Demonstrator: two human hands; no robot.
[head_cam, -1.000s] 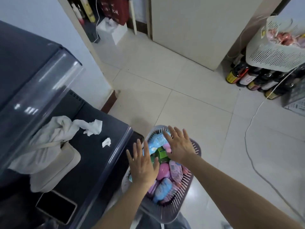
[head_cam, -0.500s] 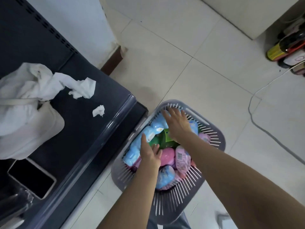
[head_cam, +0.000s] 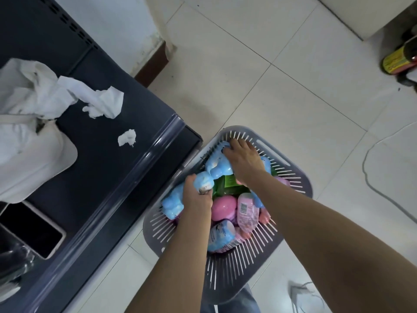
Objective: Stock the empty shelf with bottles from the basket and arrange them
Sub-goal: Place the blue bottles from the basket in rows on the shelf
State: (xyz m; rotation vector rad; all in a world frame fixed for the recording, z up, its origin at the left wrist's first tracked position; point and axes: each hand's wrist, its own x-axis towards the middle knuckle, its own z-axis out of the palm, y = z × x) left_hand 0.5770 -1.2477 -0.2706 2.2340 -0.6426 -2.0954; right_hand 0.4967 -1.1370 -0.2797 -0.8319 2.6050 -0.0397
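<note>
I have my left hand (head_cam: 196, 201) wrapped round the near blue bottle (head_cam: 172, 204) and my right hand (head_cam: 243, 160) round the far blue bottle (head_cam: 217, 164), both lying in the basket (head_cam: 301, 182), long axes slanting along its left wall

The pale tiled floor (head_cam: 248, 86) carries a white cable (head_cam: 370, 177) on the right and a dark bottle (head_cam: 397, 62) at the far corner. The grey basket (head_cam: 300, 177) hides its own base. The dark tabletop (head_cam: 101, 166) holds a crumpled white cloth (head_cam: 45, 91), a tissue scrap (head_cam: 127, 137) and a phone (head_cam: 29, 231).
</note>
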